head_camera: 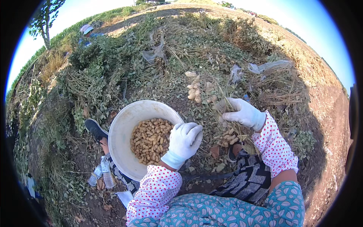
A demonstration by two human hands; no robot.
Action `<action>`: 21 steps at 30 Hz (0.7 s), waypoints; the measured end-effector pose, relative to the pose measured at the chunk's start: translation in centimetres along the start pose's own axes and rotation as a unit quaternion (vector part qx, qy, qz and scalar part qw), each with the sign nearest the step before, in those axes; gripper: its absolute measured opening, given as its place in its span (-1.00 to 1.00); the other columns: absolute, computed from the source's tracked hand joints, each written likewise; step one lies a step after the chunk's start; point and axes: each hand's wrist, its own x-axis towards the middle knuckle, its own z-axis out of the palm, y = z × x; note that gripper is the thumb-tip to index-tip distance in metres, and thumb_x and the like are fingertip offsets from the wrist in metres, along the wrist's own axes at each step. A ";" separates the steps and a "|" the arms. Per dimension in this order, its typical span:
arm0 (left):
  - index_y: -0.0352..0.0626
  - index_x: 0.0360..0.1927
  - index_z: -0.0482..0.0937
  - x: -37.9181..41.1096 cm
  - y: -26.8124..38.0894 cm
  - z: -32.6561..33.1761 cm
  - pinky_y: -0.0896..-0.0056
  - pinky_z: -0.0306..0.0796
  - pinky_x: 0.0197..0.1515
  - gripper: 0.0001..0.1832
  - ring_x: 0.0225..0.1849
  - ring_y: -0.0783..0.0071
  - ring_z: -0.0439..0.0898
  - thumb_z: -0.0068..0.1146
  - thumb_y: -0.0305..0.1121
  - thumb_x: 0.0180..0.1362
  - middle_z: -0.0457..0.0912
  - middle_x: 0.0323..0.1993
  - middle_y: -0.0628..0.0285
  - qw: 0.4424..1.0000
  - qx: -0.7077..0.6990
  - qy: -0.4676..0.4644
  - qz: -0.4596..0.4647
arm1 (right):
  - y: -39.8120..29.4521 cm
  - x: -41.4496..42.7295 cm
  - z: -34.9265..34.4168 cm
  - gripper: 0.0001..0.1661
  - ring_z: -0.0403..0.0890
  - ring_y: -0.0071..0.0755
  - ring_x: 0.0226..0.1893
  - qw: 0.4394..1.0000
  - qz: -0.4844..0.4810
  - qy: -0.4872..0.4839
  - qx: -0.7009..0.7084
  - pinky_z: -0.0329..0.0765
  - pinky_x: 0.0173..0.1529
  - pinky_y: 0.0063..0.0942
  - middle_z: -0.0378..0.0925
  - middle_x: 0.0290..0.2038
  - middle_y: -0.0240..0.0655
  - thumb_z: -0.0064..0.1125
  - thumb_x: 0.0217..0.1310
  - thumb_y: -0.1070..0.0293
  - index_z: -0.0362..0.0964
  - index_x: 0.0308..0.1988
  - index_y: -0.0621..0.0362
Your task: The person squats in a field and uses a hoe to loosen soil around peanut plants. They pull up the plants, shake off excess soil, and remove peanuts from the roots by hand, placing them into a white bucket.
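Observation:
A white bucket (120,150) with many unshelled peanuts (151,139) in its bottom stands between the legs, left of centre. Over its right rim is my left hand (185,139) in a white glove, fingers curled; whether it holds anything is hidden. My right hand (239,112), also gloved, grips the stems of a peanut plant (227,105) to the right of the bucket. Clusters of peanuts (194,90) show beyond the hands, and more pods (228,138) lie just below my right hand, near the right foot.
Plastic bottles (106,173) lie left of the bucket. Heaped peanut vines (105,65) and scraps of clear plastic film (156,52) spread ahead. Another person (86,29) is behind the vines at the upper left. A shoe (96,129) is beside the bucket.

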 end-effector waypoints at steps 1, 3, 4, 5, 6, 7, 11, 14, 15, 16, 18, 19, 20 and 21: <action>-0.10 -0.08 0.66 0.7 0.9 0.0 0.16 0.54 -0.15 -0.70 -0.23 0.18 0.71 0.38 -0.45 0.06 0.72 -0.21 0.23 1.000 -0.022 0.008 -0.009 | -0.2 -0.4 0.3 -0.53 0.61 -0.50 -0.22 1.000 -0.001 0.011 0.018 0.57 -0.05 -0.41 0.65 -0.16 -0.35 0.23 0.36 0.40 0.41 0.20 0.30; -0.20 0.08 0.60 1.6 2.2 0.5 0.24 0.57 -0.14 -0.61 -0.21 0.28 0.72 0.36 -0.35 0.20 0.70 -0.14 0.17 0.980 -0.106 -0.069 -0.151 | -2.6 -1.4 1.8 -0.55 0.60 -0.53 -0.19 1.000 0.000 0.007 0.016 0.57 -0.04 -0.43 0.65 -0.14 -0.35 0.24 0.36 0.43 0.42 0.18 0.31; -0.23 0.17 0.54 1.7 2.7 1.3 0.31 0.57 -0.13 -0.54 -0.19 0.37 0.70 0.35 -0.30 0.25 0.69 -0.08 0.20 0.942 -0.226 -0.068 -0.239 | -2.9 -1.4 2.1 -0.55 0.60 -0.53 -0.18 0.999 -0.029 0.000 -0.045 0.57 -0.03 -0.43 0.65 -0.13 -0.35 0.25 0.36 0.41 0.43 0.17 0.32; -0.25 0.27 0.49 1.9 2.8 2.1 0.37 0.57 -0.13 -0.47 -0.17 0.47 0.68 0.33 -0.25 0.31 0.67 -0.02 0.24 0.881 -0.342 -0.066 -0.320 | -3.1 -1.4 2.4 -0.54 0.59 -0.54 -0.16 0.993 -0.058 -0.007 -0.106 0.56 -0.02 -0.43 0.66 -0.12 -0.35 0.27 0.35 0.39 0.44 0.17 0.33; -0.29 0.38 0.39 2.6 2.9 2.5 0.44 0.56 -0.12 -0.37 -0.16 0.56 0.62 0.31 -0.19 0.36 0.62 0.06 0.29 0.813 -0.490 -0.051 -0.310 | -2.5 -1.5 2.9 -0.57 0.64 -0.48 -0.17 0.987 -0.109 0.005 -0.118 0.58 0.02 -0.36 0.67 -0.10 -0.35 0.28 0.32 0.34 0.49 0.13 0.23; -0.29 0.38 0.39 2.9 3.2 2.5 0.45 0.55 -0.12 -0.37 -0.16 0.56 0.62 0.31 -0.20 0.35 0.62 0.07 0.28 0.783 -0.532 -0.034 -0.322 | -3.8 -2.1 2.9 -0.57 0.69 -0.37 -0.15 0.977 -0.067 0.000 -0.202 0.59 0.01 -0.29 0.70 -0.12 -0.27 0.30 0.31 0.29 0.51 0.12 0.20; -0.27 0.34 0.45 2.9 4.0 2.0 0.47 0.56 -0.14 -0.40 -0.10 0.58 0.63 0.35 -0.22 0.32 0.64 0.08 0.27 0.712 -0.605 -0.009 -0.357 | -4.6 -2.6 2.8 -0.44 0.76 -0.20 -0.22 0.929 -0.053 0.063 -0.361 0.65 -0.09 -0.27 0.73 -0.20 -0.18 0.39 0.26 0.05 0.54 0.07 0.23; -0.23 0.35 0.47 1.9 3.9 2.6 0.49 0.56 -0.10 -0.48 -0.01 0.59 0.61 0.28 -0.33 0.37 0.64 0.13 0.31 0.717 -0.603 0.015 -0.349 | -4.3 -3.2 2.2 -0.29 0.76 -0.32 -0.26 0.938 -0.082 0.153 -0.300 0.68 -0.13 -0.35 0.71 -0.23 -0.17 0.46 0.19 -0.07 0.52 0.08 0.30; -0.23 0.32 0.49 2.0 4.3 2.3 0.50 0.58 -0.12 -0.53 0.00 0.61 0.60 0.25 -0.35 0.39 0.63 0.12 0.33 0.709 -0.604 0.014 -0.362 | -4.1 -3.1 2.3 -0.27 0.75 -0.33 -0.26 0.941 -0.083 0.166 -0.283 0.68 -0.13 -0.35 0.70 -0.23 -0.17 0.47 0.18 -0.08 0.52 0.09 0.30; -0.23 0.30 0.50 2.0 4.4 2.5 0.52 0.59 -0.13 -0.56 -0.01 0.63 0.61 0.23 -0.36 0.40 0.64 0.10 0.34 0.717 -0.593 0.009 -0.367 | -4.1 -2.9 2.4 -0.24 0.75 -0.34 -0.26 0.944 -0.084 0.179 -0.265 0.68 -0.13 -0.35 0.70 -0.23 -0.18 0.48 0.17 -0.09 0.51 0.11 0.30; -0.22 0.28 0.52 2.1 5.2 2.7 0.57 0.60 -0.20 -0.61 -0.09 0.68 0.62 0.17 -0.38 0.44 0.67 0.02 0.37 0.736 -0.570 -0.012 -0.364 | -5.0 -2.8 3.6 -0.12 0.76 -0.24 -0.22 0.953 -0.076 0.173 -0.236 0.67 -0.07 -0.31 0.70 -0.19 -0.11 0.51 0.09 -0.18 0.48 0.14 0.31; -0.22 0.28 0.53 2.2 6.1 3.0 0.56 0.60 -0.22 -0.62 -0.12 0.67 0.63 0.17 -0.39 0.44 0.69 -0.02 0.36 0.737 -0.568 -0.001 -0.365 | -4.1 -2.1 3.8 0.01 0.76 -0.01 -0.14 0.930 -0.105 0.171 -0.309 0.66 0.00 -0.21 0.69 -0.14 0.03 0.52 0.01 -0.27 0.44 0.18 0.32; -0.24 0.19 0.58 1.5 5.6 3.7 0.53 0.61 -0.18 -0.69 -0.12 0.63 0.65 0.17 -0.39 0.44 0.70 0.00 0.31 0.762 -0.546 -0.027 -0.347 | -4.0 -1.7 4.4 0.05 0.74 0.08 -0.10 0.916 -0.136 0.174 -0.336 0.65 0.03 -0.16 0.68 -0.12 0.09 0.52 -0.01 -0.28 0.41 0.21 0.33; -0.26 0.09 0.63 1.2 5.4 4.1 0.49 0.62 -0.13 -0.76 -0.11 0.59 0.67 0.18 -0.39 0.43 0.72 0.01 0.26 0.784 -0.524 -0.055 -0.329 | -3.8 -1.6 4.9 0.10 0.73 0.18 -0.06 0.900 -0.166 0.179 -0.361 0.64 0.05 -0.12 0.67 -0.09 0.15 0.52 -0.03 -0.29 0.38 0.24 0.33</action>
